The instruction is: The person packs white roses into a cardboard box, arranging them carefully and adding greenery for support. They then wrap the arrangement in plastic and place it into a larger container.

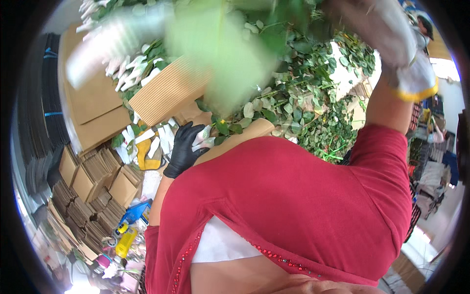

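Observation:
My left hand (pixel 183 149), in a black glove, has its fingers and thumb around netted white flower buds (pixel 202 137) beside a bent sheet of brown card (pixel 246 137). At the upper right my right hand (pixel 385 33) wears a thick pale work glove with a yellow-edged cuff. It is raised and blurred, and its fingertips are hard to make out. A leafy flower stem, with a blurred green leaf (pixel 235 55) and a white-sleeved head (pixel 110 47), stretches left from it above the table. The grip on the stem itself is hidden by blur.
Cut leafy stems (pixel 293 99) cover the work surface. Several white-sleeved flower heads (pixel 132 73) lie beside a strip of corrugated cardboard (pixel 169 92). Near my left hand is a yellow-and-grey glove (pixel 147 149). Cardboard stacks (pixel 88 176) and a yellow bottle (pixel 126 242) stand at left.

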`<move>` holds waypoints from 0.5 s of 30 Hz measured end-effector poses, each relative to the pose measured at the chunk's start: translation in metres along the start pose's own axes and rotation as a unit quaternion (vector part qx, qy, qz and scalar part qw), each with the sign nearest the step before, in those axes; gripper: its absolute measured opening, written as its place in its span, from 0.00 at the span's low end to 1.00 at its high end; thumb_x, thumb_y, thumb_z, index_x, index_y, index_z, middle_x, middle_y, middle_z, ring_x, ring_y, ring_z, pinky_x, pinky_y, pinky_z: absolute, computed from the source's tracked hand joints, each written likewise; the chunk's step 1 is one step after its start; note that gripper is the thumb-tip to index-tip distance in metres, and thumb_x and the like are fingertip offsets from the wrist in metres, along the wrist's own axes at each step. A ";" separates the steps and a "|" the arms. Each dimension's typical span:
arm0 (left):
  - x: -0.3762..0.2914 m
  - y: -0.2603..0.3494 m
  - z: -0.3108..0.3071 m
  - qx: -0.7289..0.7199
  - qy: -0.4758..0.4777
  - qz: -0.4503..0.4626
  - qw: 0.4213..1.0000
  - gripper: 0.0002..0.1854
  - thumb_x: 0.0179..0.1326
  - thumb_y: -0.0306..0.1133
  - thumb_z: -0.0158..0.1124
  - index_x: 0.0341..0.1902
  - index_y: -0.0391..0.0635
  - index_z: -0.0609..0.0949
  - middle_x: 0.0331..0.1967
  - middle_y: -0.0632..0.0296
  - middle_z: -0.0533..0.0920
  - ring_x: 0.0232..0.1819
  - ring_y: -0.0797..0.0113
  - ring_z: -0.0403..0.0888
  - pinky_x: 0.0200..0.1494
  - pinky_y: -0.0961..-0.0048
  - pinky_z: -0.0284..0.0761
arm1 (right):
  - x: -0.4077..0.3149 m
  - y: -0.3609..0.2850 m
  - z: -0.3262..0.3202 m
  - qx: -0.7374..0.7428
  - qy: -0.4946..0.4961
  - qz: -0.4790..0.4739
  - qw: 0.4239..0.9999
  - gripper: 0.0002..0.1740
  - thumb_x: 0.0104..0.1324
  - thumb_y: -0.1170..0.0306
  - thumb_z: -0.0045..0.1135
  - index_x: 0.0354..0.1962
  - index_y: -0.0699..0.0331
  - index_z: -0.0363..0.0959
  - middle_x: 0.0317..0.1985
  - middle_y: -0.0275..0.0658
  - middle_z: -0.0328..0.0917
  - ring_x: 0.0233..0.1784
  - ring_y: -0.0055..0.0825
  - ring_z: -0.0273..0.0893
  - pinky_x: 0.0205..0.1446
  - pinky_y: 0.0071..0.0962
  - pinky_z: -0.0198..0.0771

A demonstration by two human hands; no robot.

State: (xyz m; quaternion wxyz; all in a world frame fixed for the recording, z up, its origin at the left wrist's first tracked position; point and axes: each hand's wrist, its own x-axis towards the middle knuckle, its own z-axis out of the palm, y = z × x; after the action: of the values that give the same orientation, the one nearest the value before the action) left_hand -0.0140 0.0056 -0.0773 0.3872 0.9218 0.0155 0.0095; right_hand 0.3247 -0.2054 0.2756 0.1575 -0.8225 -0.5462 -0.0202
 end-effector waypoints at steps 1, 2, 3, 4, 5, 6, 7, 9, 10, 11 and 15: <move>-0.002 -0.001 0.000 -0.021 0.006 -0.012 1.000 0.39 0.45 0.33 0.83 0.65 0.47 0.79 0.63 0.50 0.79 0.69 0.41 0.70 0.70 0.50 0.69 | -0.019 -0.015 -0.004 0.010 -0.048 0.022 0.999 0.16 0.68 0.77 0.57 0.52 0.59 0.83 0.39 0.40 0.87 0.36 0.32 0.85 0.39 0.32 0.83; -0.008 -0.007 0.005 -0.042 0.013 -0.025 0.999 0.39 0.45 0.33 0.83 0.65 0.47 0.79 0.62 0.49 0.79 0.69 0.41 0.70 0.69 0.50 0.69 | -0.041 -0.006 0.018 0.054 -0.092 0.001 0.994 0.17 0.66 0.74 0.58 0.52 0.59 0.82 0.39 0.41 0.85 0.36 0.37 0.85 0.39 0.34 0.82; -0.009 -0.016 0.012 -0.061 0.019 -0.038 0.997 0.38 0.45 0.33 0.83 0.64 0.46 0.79 0.62 0.48 0.79 0.68 0.41 0.71 0.69 0.51 0.69 | -0.061 0.008 0.062 0.068 -0.102 -0.025 0.992 0.16 0.64 0.72 0.59 0.50 0.58 0.81 0.39 0.42 0.84 0.35 0.40 0.85 0.38 0.37 0.81; -0.005 -0.021 0.015 -0.089 0.004 -0.042 0.995 0.37 0.44 0.32 0.84 0.62 0.44 0.80 0.62 0.46 0.79 0.67 0.41 0.71 0.69 0.51 0.69 | -0.081 0.017 0.098 0.077 -0.112 -0.043 0.990 0.16 0.63 0.70 0.59 0.49 0.58 0.80 0.39 0.43 0.83 0.35 0.43 0.85 0.36 0.40 0.80; 0.001 -0.010 0.006 -0.054 0.031 0.014 0.998 0.35 0.45 0.30 0.82 0.61 0.44 0.81 0.62 0.49 0.79 0.68 0.41 0.71 0.69 0.51 0.69 | -0.095 0.023 0.149 0.057 -0.092 -0.066 0.992 0.13 0.63 0.68 0.57 0.45 0.56 0.79 0.38 0.44 0.83 0.33 0.42 0.84 0.33 0.44 0.80; 0.005 -0.012 0.002 -0.047 0.015 0.039 0.998 0.34 0.46 0.29 0.81 0.61 0.44 0.81 0.62 0.50 0.80 0.68 0.41 0.71 0.69 0.51 0.69 | -0.105 0.021 0.187 -0.014 -0.111 -0.046 0.993 0.12 0.62 0.69 0.57 0.44 0.57 0.79 0.37 0.44 0.82 0.34 0.43 0.85 0.33 0.44 0.80; 0.007 -0.013 -0.003 -0.039 -0.002 0.061 0.997 0.34 0.46 0.28 0.80 0.61 0.44 0.81 0.62 0.52 0.80 0.68 0.41 0.71 0.69 0.51 0.68 | -0.113 0.019 0.216 -0.083 -0.131 -0.025 0.988 0.11 0.61 0.70 0.57 0.42 0.57 0.78 0.36 0.45 0.81 0.35 0.43 0.85 0.33 0.44 0.80; -0.001 -0.024 0.001 0.035 -0.017 0.052 0.998 0.32 0.52 0.39 0.78 0.63 0.50 0.82 0.64 0.54 0.80 0.67 0.44 0.71 0.68 0.50 0.67 | -0.130 0.019 0.255 -0.070 -0.118 -0.010 0.991 0.08 0.60 0.70 0.56 0.38 0.58 0.77 0.35 0.45 0.81 0.34 0.45 0.85 0.33 0.45 0.80; 0.003 -0.011 -0.004 0.115 -0.008 0.063 0.991 0.32 0.53 0.43 0.77 0.63 0.54 0.82 0.66 0.54 0.77 0.68 0.44 0.70 0.68 0.48 0.66 | -0.133 0.021 0.264 -0.073 -0.111 -0.005 0.991 0.08 0.60 0.69 0.57 0.38 0.58 0.77 0.35 0.45 0.81 0.34 0.45 0.85 0.32 0.45 0.80; 0.006 0.004 -0.010 0.194 0.001 0.074 0.978 0.31 0.53 0.46 0.76 0.64 0.57 0.83 0.68 0.54 0.75 0.69 0.43 0.69 0.68 0.46 0.65 | -0.137 0.025 0.272 -0.077 -0.104 0.000 0.992 0.08 0.59 0.69 0.57 0.38 0.57 0.78 0.35 0.44 0.81 0.33 0.45 0.85 0.32 0.45 0.80; 0.032 0.031 -0.035 0.200 0.021 0.107 0.974 0.29 0.50 0.45 0.79 0.60 0.60 0.86 0.71 0.49 0.71 0.70 0.39 0.68 0.72 0.42 0.62 | -0.139 0.029 0.272 -0.051 -0.165 -0.021 0.985 0.07 0.62 0.68 0.56 0.37 0.59 0.78 0.28 0.47 0.83 0.32 0.48 0.85 0.34 0.48 0.79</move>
State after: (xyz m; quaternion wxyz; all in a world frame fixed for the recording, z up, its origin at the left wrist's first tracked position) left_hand 0.0177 0.0101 -0.0309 0.1912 0.9765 -0.0736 0.0672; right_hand 0.2575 -0.2631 -0.0179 0.0224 -0.8099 -0.5800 0.0845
